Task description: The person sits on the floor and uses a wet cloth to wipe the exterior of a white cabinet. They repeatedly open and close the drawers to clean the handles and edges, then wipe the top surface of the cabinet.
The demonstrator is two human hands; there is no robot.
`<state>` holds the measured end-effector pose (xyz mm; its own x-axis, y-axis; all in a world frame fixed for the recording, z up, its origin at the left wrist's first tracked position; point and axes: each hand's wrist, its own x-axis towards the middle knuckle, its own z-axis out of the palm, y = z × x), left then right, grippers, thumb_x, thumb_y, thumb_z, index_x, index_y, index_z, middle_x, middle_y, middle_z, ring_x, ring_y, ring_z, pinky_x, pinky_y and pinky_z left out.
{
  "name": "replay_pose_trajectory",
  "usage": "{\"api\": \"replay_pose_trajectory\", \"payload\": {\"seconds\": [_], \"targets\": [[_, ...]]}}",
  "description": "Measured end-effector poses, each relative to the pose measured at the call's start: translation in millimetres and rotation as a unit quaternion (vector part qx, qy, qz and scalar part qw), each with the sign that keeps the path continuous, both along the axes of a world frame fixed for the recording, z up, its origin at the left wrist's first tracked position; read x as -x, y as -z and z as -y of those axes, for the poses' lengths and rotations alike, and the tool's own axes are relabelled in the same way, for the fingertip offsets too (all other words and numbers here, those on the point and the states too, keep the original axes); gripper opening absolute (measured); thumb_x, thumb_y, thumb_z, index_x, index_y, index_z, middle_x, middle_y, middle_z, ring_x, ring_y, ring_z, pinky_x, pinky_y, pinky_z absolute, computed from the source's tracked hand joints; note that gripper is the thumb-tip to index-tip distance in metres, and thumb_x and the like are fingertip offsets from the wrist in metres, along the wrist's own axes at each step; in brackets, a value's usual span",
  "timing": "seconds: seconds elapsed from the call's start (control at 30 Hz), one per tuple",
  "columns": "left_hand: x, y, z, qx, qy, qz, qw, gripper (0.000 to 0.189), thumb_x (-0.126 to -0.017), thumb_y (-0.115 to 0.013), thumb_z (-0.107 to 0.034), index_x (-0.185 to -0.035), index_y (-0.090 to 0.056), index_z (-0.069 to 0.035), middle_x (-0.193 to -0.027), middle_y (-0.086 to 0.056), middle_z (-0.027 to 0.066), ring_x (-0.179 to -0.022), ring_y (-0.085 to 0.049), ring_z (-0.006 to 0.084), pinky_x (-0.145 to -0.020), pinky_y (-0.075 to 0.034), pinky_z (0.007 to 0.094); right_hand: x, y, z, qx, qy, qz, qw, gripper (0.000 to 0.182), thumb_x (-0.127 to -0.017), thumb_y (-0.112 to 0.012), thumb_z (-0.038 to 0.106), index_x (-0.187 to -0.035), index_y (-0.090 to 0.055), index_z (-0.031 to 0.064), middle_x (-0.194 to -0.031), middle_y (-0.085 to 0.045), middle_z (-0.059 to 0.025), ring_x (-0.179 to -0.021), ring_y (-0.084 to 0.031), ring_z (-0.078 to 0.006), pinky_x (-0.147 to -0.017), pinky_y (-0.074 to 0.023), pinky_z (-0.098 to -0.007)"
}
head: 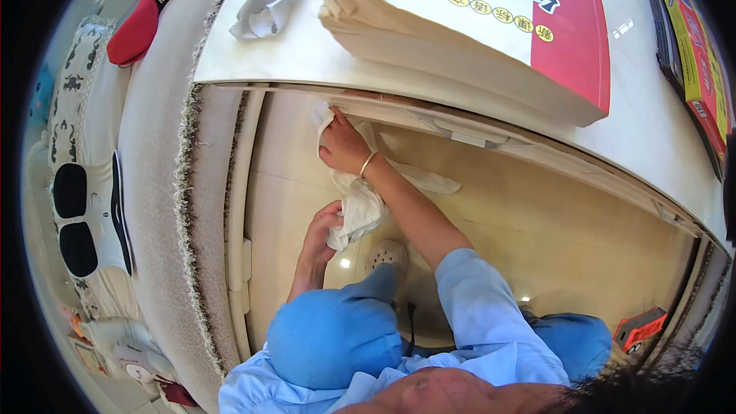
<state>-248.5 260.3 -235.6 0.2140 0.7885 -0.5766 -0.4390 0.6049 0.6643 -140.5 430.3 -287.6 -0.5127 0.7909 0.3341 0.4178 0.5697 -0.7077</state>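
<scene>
My right hand [347, 142], with a bracelet at the wrist, grips one part of a white cloth [362, 207] just below the edge of the white tabletop [259, 63]. Lower down and nearer my knee, my left hand [324, 229] holds another end of the same cloth. Between the two hands the cloth hangs bunched, and a loose strip trails out to the right under my right forearm. The fingertips of my left hand are partly behind the folds.
A thick book [460, 40] and a crumpled white tissue [270, 11] lie on the tabletop, with boxed items [690, 40] at its right. A fringed sofa cover [190, 213] runs along the left. A red toy truck [639, 329] stands on the tiled floor at lower right.
</scene>
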Motion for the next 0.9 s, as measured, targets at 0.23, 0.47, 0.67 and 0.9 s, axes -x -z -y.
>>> {"api": "replay_pose_trajectory", "payload": {"seconds": [0.23,0.47,0.67,0.9], "targets": [[12,-3,8,-0.013,0.048,-0.002,0.999,0.035,-0.088,-0.059,-0.022,-0.111,-0.061,0.004,-0.095,-0.068,0.0105,-0.081,-0.065,0.0150,-0.073,-0.052,0.0266,-38,4,23,0.486,-0.140,-0.632,0.587,0.046,-0.089,-0.049,0.028,-0.123,-0.056,-0.0014,-0.132,-0.055,-0.0154,-0.126,-0.048,-0.0303,-0.112,-0.0302,-0.0420],[-15,3,-11,-0.082,0.042,-0.301,0.949,0.031,-0.095,-0.060,-0.027,-0.111,-0.062,0.000,-0.078,-0.062,0.0005,-0.073,-0.057,0.0075,-0.069,-0.045,0.0221,-113,-9,66,0.562,-0.089,-0.744,0.351,0.047,-0.093,-0.042,0.034,-0.122,-0.057,0.0004,-0.130,-0.057,-0.0150,-0.124,-0.049,-0.0328,-0.111,-0.0312,-0.0469],[-60,-12,-34,-0.211,0.074,-0.267,0.938,0.022,-0.095,-0.062,-0.021,-0.100,-0.061,0.000,-0.078,-0.060,-0.0027,-0.071,-0.051,0.0048,-0.065,-0.042,0.0215,-141,-14,89,0.579,-0.150,-0.686,0.414,0.053,-0.095,-0.038,0.039,-0.125,-0.056,-0.0007,-0.127,-0.059,-0.0152,-0.120,-0.054,-0.0310,-0.109,-0.0352,-0.0439],[-59,3,-32,-0.218,0.102,-0.313,0.919,0.014,-0.091,-0.066,-0.013,-0.094,-0.061,-0.001,-0.078,-0.062,-0.0015,-0.074,-0.052,0.0043,-0.067,-0.044,0.0212,-217,-24,107,0.501,0.016,-0.256,0.826,0.032,-0.088,-0.061,0.019,-0.114,-0.063,0.0010,-0.107,-0.068,-0.0086,-0.095,-0.064,-0.0201,-0.085,-0.0497,-0.0316]]}}
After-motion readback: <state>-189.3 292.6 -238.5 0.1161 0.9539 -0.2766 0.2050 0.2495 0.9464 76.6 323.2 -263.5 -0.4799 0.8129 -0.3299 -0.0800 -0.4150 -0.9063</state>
